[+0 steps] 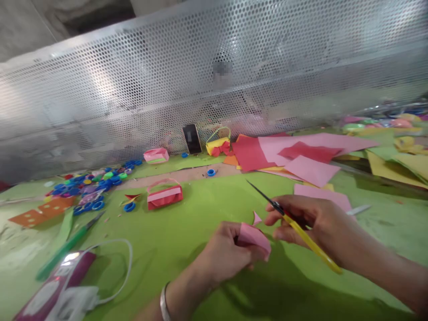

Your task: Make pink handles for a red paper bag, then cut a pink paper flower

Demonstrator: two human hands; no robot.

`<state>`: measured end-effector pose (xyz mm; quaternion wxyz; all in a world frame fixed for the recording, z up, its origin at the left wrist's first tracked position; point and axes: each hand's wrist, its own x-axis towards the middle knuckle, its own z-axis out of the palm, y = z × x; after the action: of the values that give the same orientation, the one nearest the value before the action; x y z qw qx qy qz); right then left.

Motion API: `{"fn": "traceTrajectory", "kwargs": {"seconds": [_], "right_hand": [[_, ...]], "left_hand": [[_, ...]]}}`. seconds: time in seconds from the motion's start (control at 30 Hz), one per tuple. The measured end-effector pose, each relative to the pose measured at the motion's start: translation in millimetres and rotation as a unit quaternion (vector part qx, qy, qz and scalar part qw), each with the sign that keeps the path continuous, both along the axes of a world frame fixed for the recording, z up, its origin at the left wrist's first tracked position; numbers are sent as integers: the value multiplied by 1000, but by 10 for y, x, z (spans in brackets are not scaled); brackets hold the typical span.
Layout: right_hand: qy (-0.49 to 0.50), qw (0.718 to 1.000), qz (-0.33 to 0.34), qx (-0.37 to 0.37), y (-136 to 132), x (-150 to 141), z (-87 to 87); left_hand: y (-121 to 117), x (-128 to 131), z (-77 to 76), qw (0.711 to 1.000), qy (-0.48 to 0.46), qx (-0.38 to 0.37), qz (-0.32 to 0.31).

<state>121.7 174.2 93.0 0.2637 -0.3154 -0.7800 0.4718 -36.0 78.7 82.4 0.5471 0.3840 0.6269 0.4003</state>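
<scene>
My left hand (pixel 227 249) is closed on a curved piece of pink paper (pixel 254 238), pinched between thumb and fingers. In my right hand (pixel 317 223) is a pair of scissors (pixel 287 218) with yellow handles, its dark blades pointing up and to the left. The blades look shut and are apart from the paper. Between the two hands a small pointed pink scrap (pixel 257 218) shows; whether it lies on the table or falls is unclear. Beyond my left hand stands a small red and pink paper bag (pixel 165 196) with a looped handle.
Coloured paper sheets (pixel 249 154) lie at the back right. A yellow paper bag (pixel 218 146) and a phone (pixel 192 139) stand against the perforated metal panel (pixel 160 84). At left are blue rings (pixel 96 205), a green-handled tool (pixel 67 249) and a purple power strip (pixel 80 267) with a white cable.
</scene>
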Motion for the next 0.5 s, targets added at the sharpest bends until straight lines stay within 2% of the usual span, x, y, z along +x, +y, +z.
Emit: {"fn": "traceTrajectory", "kwargs": {"seconds": [0.13,0.23,0.3,0.4,0.5], "right_hand": [[4,991,33,-134,-122,-87,94],[17,987,32,-157,-145,-119,126],[32,986,28,-164,-114,-110,112],[73,977,13,-199,-33,-75,57],[133,961,24,-242,29,-56,14]], "left_hand": [[-53,59,-11,997,32,-44,-50],[-72,79,21,995,61,-52,-62],[-66,72,39,996,60,-46,-46],[-42,32,40,997,-75,-11,7],[-18,-15,15,961,-271,-13,49]]}}
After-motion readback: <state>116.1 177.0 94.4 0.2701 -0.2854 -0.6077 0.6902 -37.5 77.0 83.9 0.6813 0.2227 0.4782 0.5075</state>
